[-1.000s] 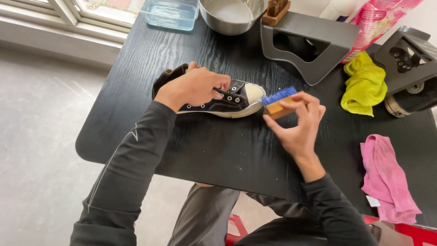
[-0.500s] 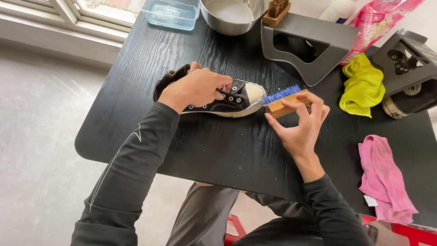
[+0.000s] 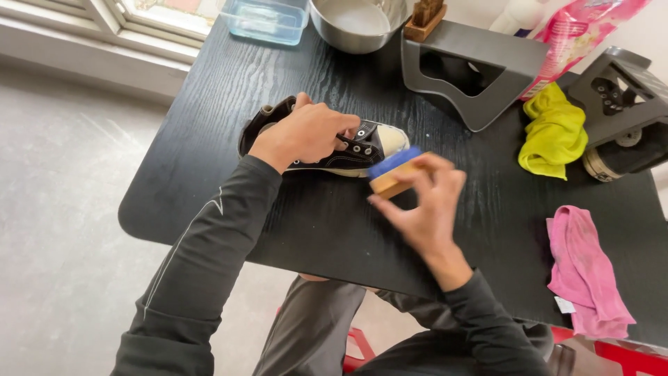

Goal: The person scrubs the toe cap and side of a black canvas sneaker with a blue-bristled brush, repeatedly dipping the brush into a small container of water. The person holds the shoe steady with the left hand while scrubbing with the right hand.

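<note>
A black canvas sneaker (image 3: 362, 150) with a white toe cap and sole lies on its side on the black wooden table (image 3: 243, 90). My left hand (image 3: 306, 132) is closed over its middle, pressing it down. My right hand (image 3: 428, 202) grips a wooden-backed brush with blue bristles (image 3: 393, 170), held against the sneaker's white sole edge near the toe.
A clear plastic tub (image 3: 268, 17), a metal bowl (image 3: 355, 21) and a second wooden brush (image 3: 424, 17) stand at the back. A grey stand (image 3: 480, 69), a yellow cloth (image 3: 553, 132), a dark metal device (image 3: 623, 111) and a pink cloth (image 3: 584, 271) lie to the right.
My right hand has carried the brush left and down along the sneaker's sole edge near the toe. My left hand stays on the sneaker.
</note>
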